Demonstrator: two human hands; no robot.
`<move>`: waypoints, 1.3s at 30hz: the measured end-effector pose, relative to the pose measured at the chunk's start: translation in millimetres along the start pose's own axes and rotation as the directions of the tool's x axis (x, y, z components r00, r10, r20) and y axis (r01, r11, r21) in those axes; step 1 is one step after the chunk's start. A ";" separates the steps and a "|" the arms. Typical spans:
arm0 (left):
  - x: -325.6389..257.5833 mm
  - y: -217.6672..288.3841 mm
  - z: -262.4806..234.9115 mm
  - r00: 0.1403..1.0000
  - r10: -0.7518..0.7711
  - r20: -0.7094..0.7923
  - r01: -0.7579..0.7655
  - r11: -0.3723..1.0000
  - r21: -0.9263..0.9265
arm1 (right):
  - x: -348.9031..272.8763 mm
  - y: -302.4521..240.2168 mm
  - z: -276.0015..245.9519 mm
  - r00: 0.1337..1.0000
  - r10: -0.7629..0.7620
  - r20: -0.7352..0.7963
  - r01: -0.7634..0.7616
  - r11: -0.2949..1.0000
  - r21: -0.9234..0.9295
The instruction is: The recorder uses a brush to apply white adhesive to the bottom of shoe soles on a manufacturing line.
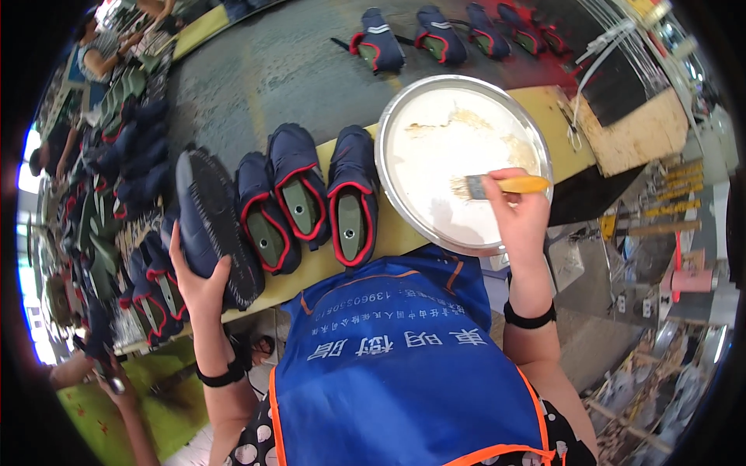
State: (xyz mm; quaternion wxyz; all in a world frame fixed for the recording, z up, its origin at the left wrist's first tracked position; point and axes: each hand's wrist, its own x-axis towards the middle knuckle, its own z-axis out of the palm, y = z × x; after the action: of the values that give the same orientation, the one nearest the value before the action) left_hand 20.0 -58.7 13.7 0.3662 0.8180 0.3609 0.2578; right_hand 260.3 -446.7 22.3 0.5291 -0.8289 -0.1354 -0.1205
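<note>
My left hand [198, 272] is wrapped round a dark navy shoe [214, 210], held on its side so that its black underside with a stitched edge faces right. In my right hand [517, 206] is a flat paintbrush [522, 184] with a yellow handle, gripped near its metal band. Its bristles point left over a round metal-rimmed pan [386, 167] of white paste and seem to touch the paste. Between the held shoe and the pan stand several navy shoes [351, 198] with red-trimmed openings and green lasts inside.
More shoes [377, 43] line the far side of the dark belt [256, 85]. Shoes [155, 291] crowd the left side. A wooden board [633, 140] lies beyond the pan at right, near scissors [573, 132]. Another person's arm [128, 412] shows at lower left.
</note>
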 end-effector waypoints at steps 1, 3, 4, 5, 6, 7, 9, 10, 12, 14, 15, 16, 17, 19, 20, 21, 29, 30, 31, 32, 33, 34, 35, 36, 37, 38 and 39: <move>-2.1 -1.7 -2.0 0.999 0.037 -0.008 -0.038 0.991 -0.125 | -0.5 1.2 1.6 0.998 -0.018 0.062 0.021 0.999 -0.048; -10.3 2.9 -8.2 0.999 -0.044 -0.004 0.038 0.913 -0.406 | -2.1 2.2 5.8 0.994 -0.019 0.105 0.030 0.995 -0.097; -18.9 8.7 -11.7 0.993 -0.120 0.024 0.113 0.820 -0.561 | -2.8 2.0 8.8 0.989 -0.012 0.147 0.030 0.992 -0.120; -25.9 16.5 -15.3 0.989 -0.123 0.078 0.144 0.724 -0.674 | -2.9 1.5 11.8 0.982 -0.022 0.190 0.046 0.991 -0.122; -30.1 24.4 -14.6 0.992 -0.054 0.116 0.124 0.621 -0.774 | -2.6 0.4 14.6 0.983 0.004 0.182 0.023 0.989 -0.143; -35.4 33.9 -18.3 0.936 -0.039 0.350 0.330 0.448 -0.831 | -1.4 -1.1 19.0 0.975 0.016 0.223 0.030 0.979 -0.201; -45.9 51.4 -13.0 0.824 0.029 0.566 0.540 0.264 -0.799 | 1.1 -5.8 23.7 0.957 0.088 0.278 0.005 0.949 -0.315; -50.8 58.9 -3.0 0.784 0.098 0.613 0.594 0.165 -0.787 | 2.4 -8.5 23.6 0.960 0.045 0.277 0.038 0.957 -0.286; -49.0 75.3 7.9 0.615 0.239 0.752 0.766 0.047 -0.641 | 4.1 -14.0 18.2 0.973 0.096 0.208 -0.054 0.978 -0.200; -49.3 92.8 21.1 0.677 0.037 0.735 0.671 0.377 -0.638 | 4.4 -18.1 3.7 0.993 -0.017 0.115 0.027 0.996 -0.081; -49.2 102.4 25.0 0.652 0.005 0.758 0.685 0.426 -0.591 | 6.1 -18.8 -2.1 0.992 -0.122 0.029 0.122 0.993 0.003; -48.0 111.9 28.3 0.578 0.046 0.815 0.732 0.413 -0.542 | 10.0 -18.3 -6.3 0.995 -0.095 0.010 0.095 0.995 0.017; -44.7 120.2 36.0 0.549 0.072 0.832 0.718 0.468 -0.515 | 15.9 -17.4 -10.5 0.989 -0.149 0.009 0.149 0.981 -0.125; -37.1 135.5 46.3 0.508 0.108 0.854 0.713 0.504 -0.488 | 19.5 -18.5 -16.5 1.000 -0.004 0.017 0.010 0.909 -0.417; -31.2 141.5 52.5 0.428 0.148 0.892 0.695 0.577 -0.429 | 18.8 -21.0 -18.9 0.996 -0.094 0.009 0.090 0.915 -0.392; -26.4 147.0 58.7 0.347 0.148 0.926 0.666 0.657 -0.354 | 17.9 -24.6 -22.2 0.968 -0.249 -0.006 0.237 0.930 -0.281; -13.7 170.1 74.2 0.087 0.093 0.992 0.667 0.734 -0.128 | 1.1 -58.3 -43.0 0.673 -0.666 0.321 0.664 0.736 0.134; -13.3 170.2 74.6 0.082 0.099 0.992 0.677 0.725 -0.128 | 3.8 -56.2 -41.6 0.669 -0.686 0.286 0.676 0.722 0.149; -12.8 169.9 75.2 0.073 0.104 0.992 0.690 0.713 -0.126 | 6.8 -52.8 -40.5 0.698 -0.658 0.283 0.661 0.744 0.099; -12.1 168.8 75.3 0.076 0.101 0.992 0.684 0.718 -0.125 | 10.7 -48.6 -39.4 0.717 -0.638 0.280 0.652 0.756 0.052; -11.4 167.6 74.9 0.073 0.120 0.990 0.668 0.732 -0.138 | 17.2 -43.2 -39.1 0.741 -0.629 0.235 0.641 0.767 0.031; -10.9 166.0 74.3 0.067 0.128 0.990 0.652 0.745 -0.140 | 23.4 -38.9 -38.6 0.756 -0.608 0.244 0.621 0.783 0.025; -10.8 164.6 73.4 0.068 0.137 0.988 0.649 0.747 -0.148 | 28.1 -36.1 -38.9 0.812 -0.543 0.215 0.553 0.833 0.016; -11.1 163.6 72.5 0.058 0.140 0.989 0.676 0.723 -0.142 | 29.1 -35.8 -40.3 0.861 -0.481 0.164 0.485 0.874 0.015; -11.2 163.1 71.8 0.047 0.134 0.990 0.698 0.704 -0.128 | 29.0 -36.9 -41.3 0.854 -0.505 0.125 0.507 0.862 0.018; -11.7 163.2 71.4 0.052 0.146 0.988 0.699 0.701 -0.140 | 28.3 -39.2 -41.5 0.869 -0.469 0.158 0.474 0.880 0.003; -12.2 163.7 71.0 0.054 0.154 0.987 0.739 0.658 -0.144 | 25.0 -43.3 -41.5 0.849 -0.505 0.154 0.490 0.863 0.123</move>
State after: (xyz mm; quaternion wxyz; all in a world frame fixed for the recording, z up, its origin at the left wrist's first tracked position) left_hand 127.1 -174.7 97.8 0.8089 0.4812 0.0917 -0.3251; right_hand 266.1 -464.6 84.6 0.4976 -0.7514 -0.3977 -0.1721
